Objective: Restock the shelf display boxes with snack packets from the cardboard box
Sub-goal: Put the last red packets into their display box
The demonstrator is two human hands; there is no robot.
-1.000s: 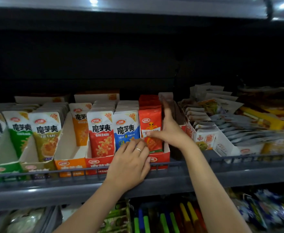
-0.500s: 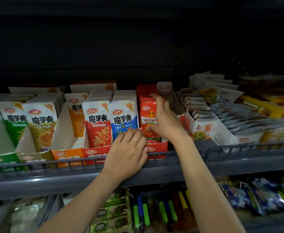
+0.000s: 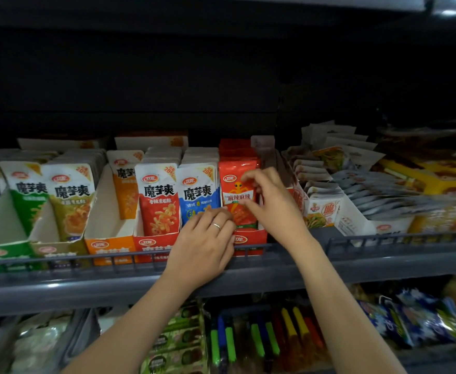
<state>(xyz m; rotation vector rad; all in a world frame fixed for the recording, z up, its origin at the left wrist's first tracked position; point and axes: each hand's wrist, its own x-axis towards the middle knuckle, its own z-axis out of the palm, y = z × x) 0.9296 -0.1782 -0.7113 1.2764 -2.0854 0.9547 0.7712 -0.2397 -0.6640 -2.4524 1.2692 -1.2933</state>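
Right hand (image 3: 272,206) grip pinched red packet (image 3: 236,214) in red display box (image 3: 251,238), left hand (image 3: 202,247) grip flat, fingers straight against blue packet (image 3: 197,193)

Display boxes, from 9 o'clock towards centre: green box (image 3: 2,252), olive box (image 3: 56,249), orange box (image 3: 108,245), red box (image 3: 151,242). Packets: white-and-red packet (image 3: 158,195), white-and-blue packet (image 3: 198,190), red packet (image 3: 236,184) with orange figure. Grey shelf rail (image 3: 383,263) at 4 o'clock.

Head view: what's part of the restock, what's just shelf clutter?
Job: red packets, red display box, part-empty orange display box, left hand, right hand.
Lying about: white packets at right, yellow box, lower-shelf sticks.
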